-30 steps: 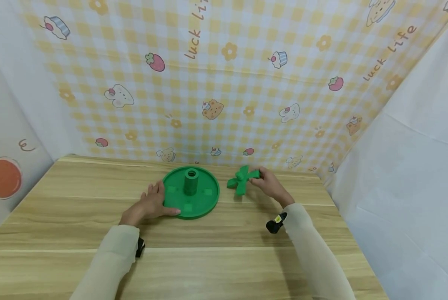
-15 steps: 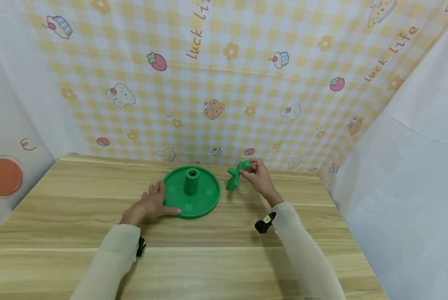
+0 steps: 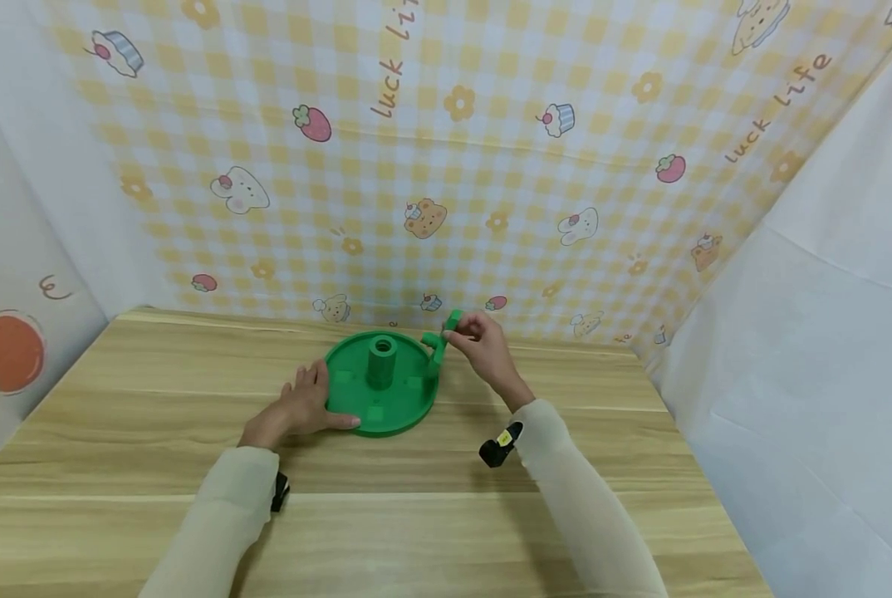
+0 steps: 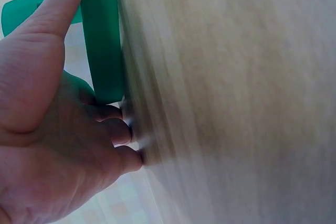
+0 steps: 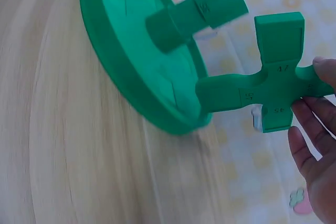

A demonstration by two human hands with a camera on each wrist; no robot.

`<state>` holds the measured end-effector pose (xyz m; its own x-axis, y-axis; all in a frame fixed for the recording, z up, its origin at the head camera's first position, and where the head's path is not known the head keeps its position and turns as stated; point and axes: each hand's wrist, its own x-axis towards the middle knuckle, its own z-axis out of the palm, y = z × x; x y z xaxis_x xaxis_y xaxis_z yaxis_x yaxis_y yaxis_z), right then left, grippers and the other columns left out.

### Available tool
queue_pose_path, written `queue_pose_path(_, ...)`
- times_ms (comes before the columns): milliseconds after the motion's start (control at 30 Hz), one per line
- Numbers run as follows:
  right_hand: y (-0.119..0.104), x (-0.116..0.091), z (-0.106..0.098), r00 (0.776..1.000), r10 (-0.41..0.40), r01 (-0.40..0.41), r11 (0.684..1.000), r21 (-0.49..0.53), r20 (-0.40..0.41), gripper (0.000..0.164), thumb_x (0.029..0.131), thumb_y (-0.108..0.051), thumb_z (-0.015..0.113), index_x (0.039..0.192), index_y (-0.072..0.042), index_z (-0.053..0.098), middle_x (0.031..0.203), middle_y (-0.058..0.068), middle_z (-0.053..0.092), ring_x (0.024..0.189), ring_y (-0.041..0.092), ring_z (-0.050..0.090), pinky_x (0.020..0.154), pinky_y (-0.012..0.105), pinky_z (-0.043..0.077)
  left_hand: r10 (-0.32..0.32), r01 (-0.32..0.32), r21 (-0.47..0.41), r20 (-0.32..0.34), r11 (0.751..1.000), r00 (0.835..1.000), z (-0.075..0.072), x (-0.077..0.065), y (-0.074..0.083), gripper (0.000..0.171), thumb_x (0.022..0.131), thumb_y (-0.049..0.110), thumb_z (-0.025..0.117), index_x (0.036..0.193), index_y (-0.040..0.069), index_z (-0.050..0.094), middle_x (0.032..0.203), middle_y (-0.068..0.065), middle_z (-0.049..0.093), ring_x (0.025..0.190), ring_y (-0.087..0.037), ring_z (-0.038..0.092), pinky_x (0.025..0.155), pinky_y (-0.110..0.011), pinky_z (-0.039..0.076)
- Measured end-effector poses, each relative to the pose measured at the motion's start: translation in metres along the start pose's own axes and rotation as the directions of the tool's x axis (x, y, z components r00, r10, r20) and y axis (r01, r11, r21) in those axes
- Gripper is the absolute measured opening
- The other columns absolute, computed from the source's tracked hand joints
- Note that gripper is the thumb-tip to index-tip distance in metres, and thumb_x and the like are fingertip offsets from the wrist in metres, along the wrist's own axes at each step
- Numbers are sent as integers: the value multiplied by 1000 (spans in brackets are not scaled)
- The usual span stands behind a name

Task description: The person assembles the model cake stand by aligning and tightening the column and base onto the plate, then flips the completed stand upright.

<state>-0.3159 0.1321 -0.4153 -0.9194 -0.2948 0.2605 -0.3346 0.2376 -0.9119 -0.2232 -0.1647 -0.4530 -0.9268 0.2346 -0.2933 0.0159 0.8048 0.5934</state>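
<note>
In the head view a round green base [image 3: 356, 415] with a raised rim and an upright hollow post [image 3: 382, 365] lies on the wooden table. My left hand [image 3: 304, 403] holds it at its left side, the thumb along the near edge and the fingers at the rim. In the left wrist view those fingertips are down at the tabletop beside the base's wall [image 4: 102, 40]. My right hand [image 3: 487, 345] pinches one arm of a green cross-shaped piece [image 5: 278, 82] with number marks. The piece is tilted on edge, and its far arm overlaps the base's right rim.
Low rectangular pads [image 3: 374, 413] show on the base's floor. A yellow checked cloth [image 3: 446, 208] hangs behind the table's back edge, and a white cloth [image 3: 812, 332] hangs on the right. The wooden tabletop [image 3: 386, 531] reaches toward the front.
My right hand has carried the green cross piece leftward to the base's right rim, turning it from facing up to edge-on. My left hand and the base have stayed in place.
</note>
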Motion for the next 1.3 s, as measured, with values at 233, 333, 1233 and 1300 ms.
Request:
queue_pose_path(233, -9, 3, 22, 999, -36, 36, 999, 22, 18, 16, 93, -6, 68, 103, 2, 58, 105, 19, 71, 94, 12, 68, 85, 31, 55, 1, -1, -1, 1, 1000, 1000, 1, 0, 1, 128, 84, 55, 74, 149, -19, -8, 156, -42, -4, 145, -55, -8, 116, -67, 1)
queue_pose_path(333, -15, 4, 30, 999, -31, 29, 996, 85, 22, 17, 94, -6, 67, 106, 3, 58, 111, 22, 70, 99, 16, 68, 89, 33, 55, -1, 1, -4, 2, 1000, 1000, 2, 1, 1, 127, 84, 54, 74, 149, -19, -8, 156, -41, -4, 145, -55, -8, 116, -67, 0)
queue_pose_path(1233, -37, 13, 67, 966, -216, 246, 938, -244, 144, 27, 94, -8, 69, 120, -4, 62, 121, 14, 66, 116, 29, 63, 94, 51, 52, 7, -7, 12, -2, 1000, 1000, 1, 1, -1, 128, 84, 56, 73, 149, -19, -9, 155, -43, -3, 144, -57, -7, 115, -69, 2)
queue_pose_path(1300, -37, 14, 67, 960, -222, 262, 930, -260, 172, 29, 95, -8, 67, 123, -4, 62, 124, 14, 65, 117, 28, 63, 95, 53, 51, 8, -8, 15, -4, 1000, 1000, 0, 1, -1, 128, 84, 56, 73, 149, -19, -8, 155, -44, -2, 144, -57, -7, 115, -69, 2)
